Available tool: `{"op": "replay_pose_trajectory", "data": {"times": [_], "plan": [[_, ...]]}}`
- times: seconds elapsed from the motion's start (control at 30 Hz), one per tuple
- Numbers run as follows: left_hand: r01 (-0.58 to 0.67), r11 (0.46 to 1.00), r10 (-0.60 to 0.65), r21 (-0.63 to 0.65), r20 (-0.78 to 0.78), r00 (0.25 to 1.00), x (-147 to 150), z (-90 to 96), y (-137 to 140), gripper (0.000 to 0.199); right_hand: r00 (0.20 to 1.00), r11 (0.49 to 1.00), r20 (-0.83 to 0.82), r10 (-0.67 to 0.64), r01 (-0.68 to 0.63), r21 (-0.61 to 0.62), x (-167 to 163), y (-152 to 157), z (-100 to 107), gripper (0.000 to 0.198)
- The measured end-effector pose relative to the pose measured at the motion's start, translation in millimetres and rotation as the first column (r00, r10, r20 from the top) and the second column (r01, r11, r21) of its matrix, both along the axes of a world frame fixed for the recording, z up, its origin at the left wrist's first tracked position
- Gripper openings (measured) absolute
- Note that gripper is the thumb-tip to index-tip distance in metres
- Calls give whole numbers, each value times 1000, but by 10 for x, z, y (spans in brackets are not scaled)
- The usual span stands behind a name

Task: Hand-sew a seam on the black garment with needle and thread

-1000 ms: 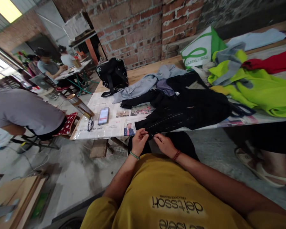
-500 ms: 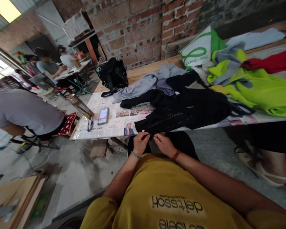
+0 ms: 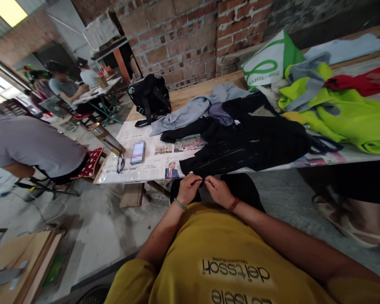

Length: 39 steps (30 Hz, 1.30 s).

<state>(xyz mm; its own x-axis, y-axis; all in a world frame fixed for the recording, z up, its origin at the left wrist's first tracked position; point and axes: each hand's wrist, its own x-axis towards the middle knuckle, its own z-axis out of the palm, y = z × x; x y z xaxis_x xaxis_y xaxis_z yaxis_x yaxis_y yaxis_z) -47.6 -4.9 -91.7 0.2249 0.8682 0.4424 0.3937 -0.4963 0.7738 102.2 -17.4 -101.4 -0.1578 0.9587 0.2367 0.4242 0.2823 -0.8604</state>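
A black garment (image 3: 240, 143) with rows of white stitches is spread on the newspaper-covered table, its near corner hanging at the edge. My left hand (image 3: 190, 188) pinches the near edge of this black cloth, thumb and forefinger together. Close beside it, my right hand (image 3: 220, 193) is closed in a pinch too, its fingertips almost meeting the left ones. What sits between the right fingertips is too small to make out. A small white spot shows on the cloth just above the left hand.
On the table (image 3: 136, 175) lie a phone (image 3: 137, 152), glasses (image 3: 120, 163), a black bag (image 3: 149, 96), grey cloth (image 3: 193, 107) and yellow-green garments (image 3: 345, 109). A green-white bag (image 3: 269, 63) stands behind. A person (image 3: 38, 145) sits at left; another's sandalled feet (image 3: 364, 230) are at right.
The fingertips of my two hands have come slightly closer together at the cloth's edge. A person's hand has appeared on the red cloth at the far right. The garment lies as before.
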Motion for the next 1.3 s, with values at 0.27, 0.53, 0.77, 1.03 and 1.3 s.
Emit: {"op": "replay_pose_trajectory", "data": {"times": [0.27,0.53,0.77,1.03,1.3], "plan": [[6,997,-4,-73,27,1000,-4,-32,5,10,998,998,-67,-8,4,-57,-12,35,13,18],[-149,973,166,-178,86,982,5,-96,-5,11,949,924,-313,32,-148,-352,-27,-34,-15,27],[-163,971,181,-173,92,979,27,-92,-10,11,952,894,-306,-12,-127,-429,12,-45,-3,15],[-20,1000,21,-17,47,999,6,-81,10,13,929,896,-360,-90,-82,-436,-59,2,94,12],[8,1000,-8,-20,-8,1000,-24,-1,-78,24,926,902,-359,-118,-51,-428,-53,43,120,15]]}}
